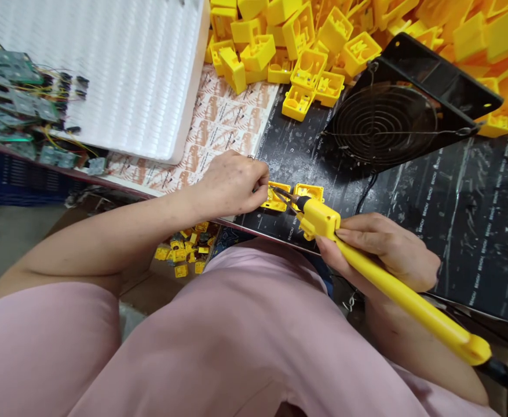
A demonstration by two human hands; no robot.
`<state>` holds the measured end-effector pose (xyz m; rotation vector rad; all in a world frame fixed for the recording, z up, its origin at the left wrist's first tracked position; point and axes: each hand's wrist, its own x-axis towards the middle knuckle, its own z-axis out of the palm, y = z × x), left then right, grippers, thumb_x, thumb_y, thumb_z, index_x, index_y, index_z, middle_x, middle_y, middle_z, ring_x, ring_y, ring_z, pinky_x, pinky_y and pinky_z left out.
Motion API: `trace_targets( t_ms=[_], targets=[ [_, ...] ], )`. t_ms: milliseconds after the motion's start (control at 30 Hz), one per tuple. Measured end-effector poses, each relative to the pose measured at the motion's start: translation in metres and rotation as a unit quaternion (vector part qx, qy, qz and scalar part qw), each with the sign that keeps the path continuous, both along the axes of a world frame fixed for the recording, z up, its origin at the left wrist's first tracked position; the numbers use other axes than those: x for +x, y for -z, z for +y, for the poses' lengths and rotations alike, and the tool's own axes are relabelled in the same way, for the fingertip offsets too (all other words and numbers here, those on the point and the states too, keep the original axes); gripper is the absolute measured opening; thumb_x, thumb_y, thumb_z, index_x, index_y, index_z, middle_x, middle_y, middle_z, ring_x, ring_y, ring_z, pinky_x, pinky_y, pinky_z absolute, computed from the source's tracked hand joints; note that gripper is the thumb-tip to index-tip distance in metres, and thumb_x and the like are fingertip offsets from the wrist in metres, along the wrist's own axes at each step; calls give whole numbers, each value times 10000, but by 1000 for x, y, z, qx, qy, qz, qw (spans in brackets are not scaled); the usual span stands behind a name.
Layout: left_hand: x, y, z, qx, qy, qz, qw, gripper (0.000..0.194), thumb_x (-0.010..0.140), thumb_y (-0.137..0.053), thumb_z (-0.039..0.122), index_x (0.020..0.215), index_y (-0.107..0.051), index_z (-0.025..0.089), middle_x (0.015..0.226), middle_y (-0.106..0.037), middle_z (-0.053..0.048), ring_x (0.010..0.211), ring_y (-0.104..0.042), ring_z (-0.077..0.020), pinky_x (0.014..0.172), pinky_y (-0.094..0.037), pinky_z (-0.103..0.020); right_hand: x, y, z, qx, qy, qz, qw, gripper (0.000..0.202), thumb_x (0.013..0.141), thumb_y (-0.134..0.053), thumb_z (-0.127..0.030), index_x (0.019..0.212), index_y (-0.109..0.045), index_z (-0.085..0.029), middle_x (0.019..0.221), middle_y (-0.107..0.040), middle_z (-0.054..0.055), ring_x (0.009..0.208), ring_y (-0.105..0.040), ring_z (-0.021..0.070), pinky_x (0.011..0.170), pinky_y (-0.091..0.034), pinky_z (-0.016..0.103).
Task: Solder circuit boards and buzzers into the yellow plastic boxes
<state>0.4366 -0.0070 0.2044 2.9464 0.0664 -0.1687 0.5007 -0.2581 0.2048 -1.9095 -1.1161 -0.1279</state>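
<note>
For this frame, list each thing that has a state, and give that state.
Left hand: pinching the small yellow plastic housing at the bench edge.
Right hand: gripping the yellow-handled soldering iron, tip on that housing.
Second yellow housing: beside it, untouched.
Black wire-grille fan: tilted; spinning cannot be told.
Pile of yellow housings: loose, heaped.

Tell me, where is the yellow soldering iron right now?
The yellow soldering iron sits in the right hand at lower right, its tip on a small yellow housing that the left hand steadies.
</note>
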Motion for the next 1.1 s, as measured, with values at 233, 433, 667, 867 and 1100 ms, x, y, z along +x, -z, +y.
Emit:
trace_targets(
  t_ms=[233, 433, 667, 867, 1100],
  targets=[
    [3, -2, -2, 10, -1, 11, 1000, 351, 848, -459, 319, 884, -770, 161, 750, -750, -93, 776, -738, -289, 729, -530, -381, 11, -2, -15, 18, 0, -101, 995, 167, 846, -822, -219, 859, -659, -252, 803, -756, -41, 617, -699, 114, 433, -485, 226],
    [2, -6, -3, 42, -6, 21, 999, 345, 860, -468, 336, 896, -769, 170, 761, -754, -93, 784, -741, -296, 676, -493, -355, 5, 7, -29, 46, 47, -25, 998, 227, 816, -865, -228, 975, -717, -295, 814, -759, -26, 659, -717, 175, 499, -530, 306],
    [0, -10, -5, 39, -13, 29, 999, 301, 878, -476, 300, 919, -747, 174, 832, -774, -78, 815, -740, -264, 650, -440, -314, 6, 16, -34, 78, 101, -13, 992, 594, 775, -905, -286, 1325, -690, -348, 1033, -801, -14, 650, -723, 146, 387, -447, 252],
    [0, -12, -5, 29, -15, 46, 998, 306, 896, -470, 287, 954, -745, 167, 852, -776, -78, 828, -736, -261, 655, -435, -318, 7, 23, -35, 78, 84, -30, 993, 537, 798, -881, -257, 1297, -703, -346, 1051, -797, -3, 765, -760, 197, 598, -606, 331],
    [-1, -12, -2, 22, -12, 36, 999, 297, 897, -489, 291, 964, -755, 175, 857, -783, -73, 817, -732, -246, 660, -450, -308, 6, 24, -31, 70, 72, -37, 994, 468, 824, -849, -279, 1260, -698, -356, 961, -785, -4, 674, -723, 198, 537, -578, 343]
  ],
)
